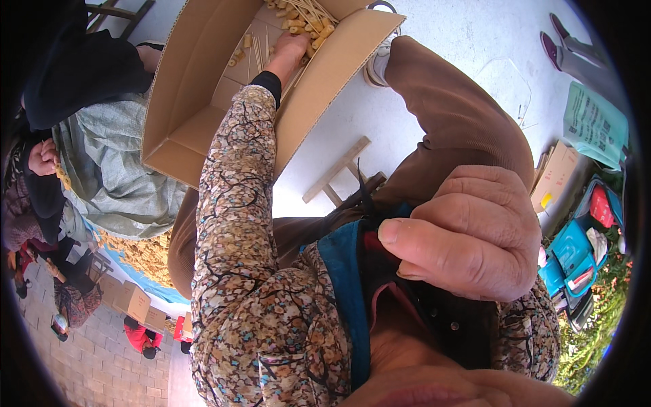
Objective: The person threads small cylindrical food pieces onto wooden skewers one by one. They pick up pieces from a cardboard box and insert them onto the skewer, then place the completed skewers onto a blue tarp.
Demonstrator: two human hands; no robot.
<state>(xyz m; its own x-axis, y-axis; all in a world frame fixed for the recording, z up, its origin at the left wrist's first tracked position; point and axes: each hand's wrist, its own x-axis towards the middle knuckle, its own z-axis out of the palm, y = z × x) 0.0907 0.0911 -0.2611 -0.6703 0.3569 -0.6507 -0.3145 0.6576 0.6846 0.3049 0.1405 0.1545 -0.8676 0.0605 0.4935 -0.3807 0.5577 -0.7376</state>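
Observation:
My left hand [291, 49] reaches down into a tall open cardboard box [325, 86], its arm in a floral sleeve. The fingers are among short yellow cylindrical pieces [310, 23] heaped at the box's far end, and what they grip is hidden. Several thin wooden sticks [258, 53] lie on the box floor, with a few loose yellow pieces beside them. Close to the camera, in front of my chest and chin, is my raised right hand [468, 234]. Its fingers are curled in with the thumb against them, and nothing shows in it.
Left of the box, a grey-green woven sheet [122, 163] partly covers a heap of yellow pieces [137, 254]. Another person's hand [43, 157] holds yellow pieces there. A wooden stool [338, 170] stands below me. Cartons [557, 173] and a teal bag [569, 249] are at right.

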